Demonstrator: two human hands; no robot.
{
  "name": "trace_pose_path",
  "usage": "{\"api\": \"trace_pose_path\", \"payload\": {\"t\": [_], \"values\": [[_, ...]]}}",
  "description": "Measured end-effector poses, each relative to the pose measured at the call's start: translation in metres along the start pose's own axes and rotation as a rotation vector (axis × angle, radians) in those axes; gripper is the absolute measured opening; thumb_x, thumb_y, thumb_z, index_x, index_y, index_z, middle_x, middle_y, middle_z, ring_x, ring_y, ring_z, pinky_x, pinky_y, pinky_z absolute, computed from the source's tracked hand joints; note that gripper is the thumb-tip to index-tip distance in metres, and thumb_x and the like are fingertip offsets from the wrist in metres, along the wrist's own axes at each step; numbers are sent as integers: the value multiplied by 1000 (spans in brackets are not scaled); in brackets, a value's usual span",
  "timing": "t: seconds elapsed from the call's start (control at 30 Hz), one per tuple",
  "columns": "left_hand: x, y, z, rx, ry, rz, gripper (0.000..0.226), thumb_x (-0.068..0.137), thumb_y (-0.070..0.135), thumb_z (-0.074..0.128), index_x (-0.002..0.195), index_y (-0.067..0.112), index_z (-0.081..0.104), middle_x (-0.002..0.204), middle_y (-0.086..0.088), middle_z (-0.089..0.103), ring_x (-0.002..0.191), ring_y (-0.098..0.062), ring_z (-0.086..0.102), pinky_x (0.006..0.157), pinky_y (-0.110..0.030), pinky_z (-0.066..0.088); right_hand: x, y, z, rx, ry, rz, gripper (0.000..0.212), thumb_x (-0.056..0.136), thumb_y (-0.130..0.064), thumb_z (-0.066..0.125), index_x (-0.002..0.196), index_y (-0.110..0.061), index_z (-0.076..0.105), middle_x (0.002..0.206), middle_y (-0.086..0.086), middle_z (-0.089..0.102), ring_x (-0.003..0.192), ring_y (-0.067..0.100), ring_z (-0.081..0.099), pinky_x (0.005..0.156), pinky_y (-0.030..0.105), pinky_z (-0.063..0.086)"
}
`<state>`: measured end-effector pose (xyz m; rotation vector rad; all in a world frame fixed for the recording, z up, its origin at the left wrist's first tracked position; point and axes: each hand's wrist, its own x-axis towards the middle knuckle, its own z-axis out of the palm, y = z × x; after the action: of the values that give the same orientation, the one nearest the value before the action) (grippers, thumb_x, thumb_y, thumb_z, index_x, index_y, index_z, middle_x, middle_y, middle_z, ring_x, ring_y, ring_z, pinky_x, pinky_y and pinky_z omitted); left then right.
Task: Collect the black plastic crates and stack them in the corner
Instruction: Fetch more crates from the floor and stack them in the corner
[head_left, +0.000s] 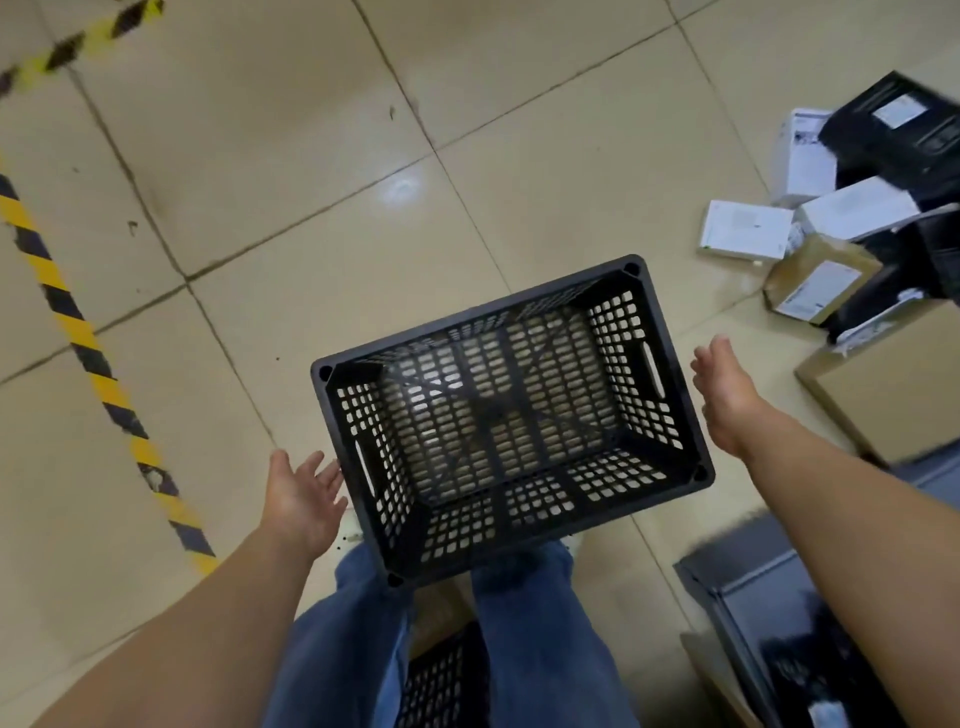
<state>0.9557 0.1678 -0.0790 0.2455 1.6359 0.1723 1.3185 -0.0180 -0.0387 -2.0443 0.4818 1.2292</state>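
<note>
Your left hand (304, 501): spread, empty, just beside crate | black crate (511, 415): on tiled floor (260, 156) before your feet; looks light, rigid; take the handle slots in its short walls | your right hand (727, 395): spread, empty, near crate.

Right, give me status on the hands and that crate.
Left hand open, beside crate. Right hand open, clear of it. Black crate upright, empty, ungripped. Boxes piled to the right.

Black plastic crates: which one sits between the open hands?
The large perforated black plastic crate, fully visible, upright and empty. The other black crate shows only partly between the legs below.
</note>
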Motion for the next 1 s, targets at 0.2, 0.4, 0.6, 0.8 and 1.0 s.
{"api": "trace_pose_path", "payload": {"t": [0.2,0.4,0.6,0.8,1.0], "values": [[11,7,9,44,-1,-2,74,94,62,8,148,16,28,147,-9,42,137,-26,35,115,-49,17,24,-4,10,98,-116,46,69,96,-58,9,149,-16,23,150,6,34,131,28,40,100,43,32],[9,21,3,143,-3,-32,79,91,68,9,140,15,41,133,-11,54,119,-27,49,103,-52,28,18,-7,11,78,-31,64,70,94,-60,12,149,-18,25,146,14,38,132,32,38,93,44,32],[-11,49,-15,124,-36,-15,83,89,70,7,131,13,51,120,-11,61,115,-26,52,107,-57,25,-12,-3,5,83,-17,102,77,91,-67,10,145,-19,35,130,12,46,131,31,38,104,47,26],[-57,96,-44,138,-82,40,80,89,69,8,108,14,64,107,-9,64,105,-22,56,101,-51,35,-77,-25,10,120,2,56,75,91,-66,11,138,-18,45,108,14,56,90,26,54,80,40,40],[-116,150,-95,64,-114,81,84,88,71,11,122,11,60,117,-12,61,110,-26,53,93,-46,37,-168,-65,37,99,-17,-23,75,91,-66,12,134,-16,49,102,15,57,92,28,54,81,41,43]]}}
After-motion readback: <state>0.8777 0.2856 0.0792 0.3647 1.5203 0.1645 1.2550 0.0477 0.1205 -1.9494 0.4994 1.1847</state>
